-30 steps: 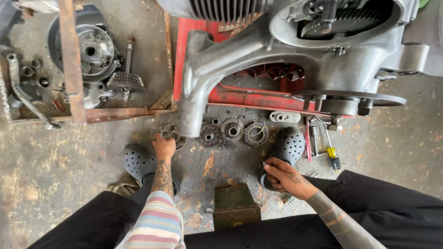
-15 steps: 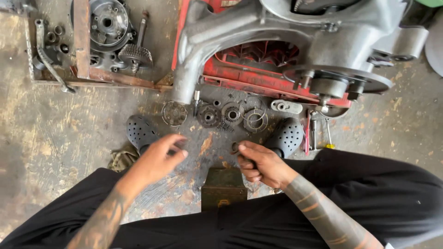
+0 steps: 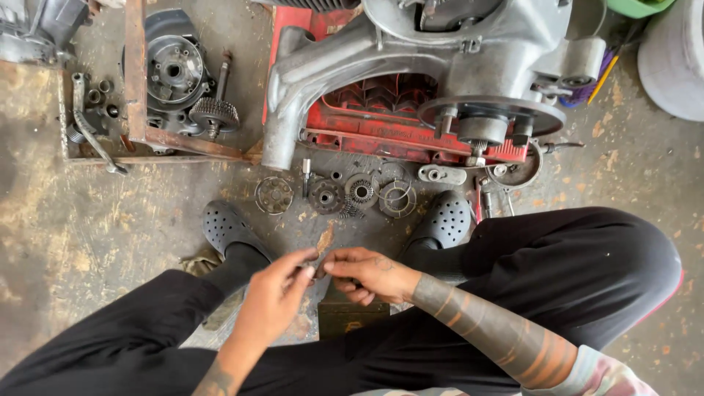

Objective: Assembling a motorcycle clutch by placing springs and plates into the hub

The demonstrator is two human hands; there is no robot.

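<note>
Head view | your left hand (image 3: 275, 297) and right hand (image 3: 367, 273) meet fingertip to fingertip, pinching a small dark part (image 3: 315, 265) (too small to identify) | above your knees, near the gears (image 3: 345, 194) on the floor (image 3: 88, 242).

hands meet low in the middle, engine case and loose parts beyond them

the left hand (image 3: 275, 297) and right hand (image 3: 367, 273) touch fingertips above a small box (image 3: 352, 317) between the two shoes (image 3: 229, 229). beyond the shoes a row of round parts (image 3: 345, 194) lies on the floor (image 3: 88, 242), with the engine case (image 3: 440, 66) behind it on a stand (image 3: 381, 121). a tray of parts (image 3: 158, 88) sits left of the case.
</note>
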